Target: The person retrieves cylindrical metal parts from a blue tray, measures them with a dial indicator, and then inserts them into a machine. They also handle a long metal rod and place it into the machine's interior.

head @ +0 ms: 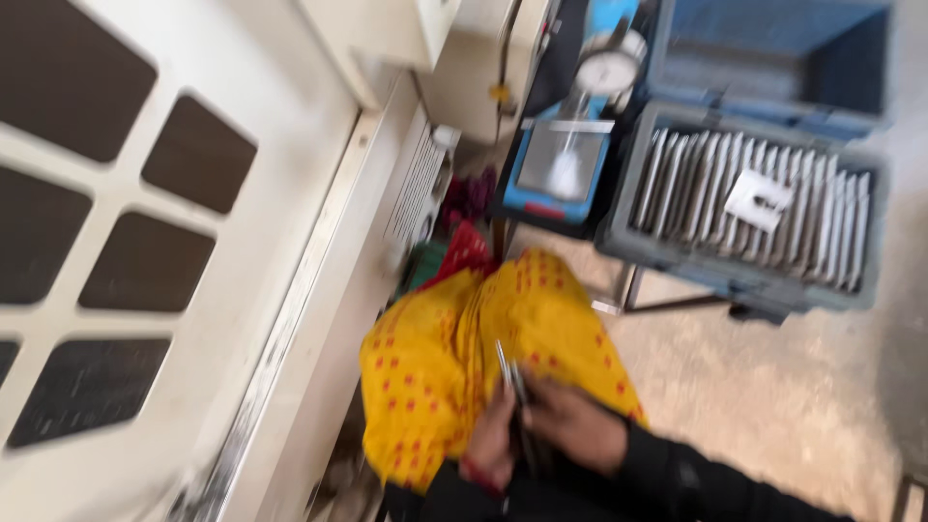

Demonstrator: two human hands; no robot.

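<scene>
The view is blurred by motion. My left hand and my right hand meet low in the middle, both in black sleeves, over yellow cloth with red dots draped across my lap. Between the hands a slim metal tool sticks up and away from me. Both hands look closed around its lower part. The blur hides what kind of tool it is and how the fingers sit on it.
A white panel with dark square openings fills the left. Ahead stand a grey-blue crate of upright metal plates, its open blue lid, a blue device with a metal platform and a round dial gauge. Concrete floor lies at right.
</scene>
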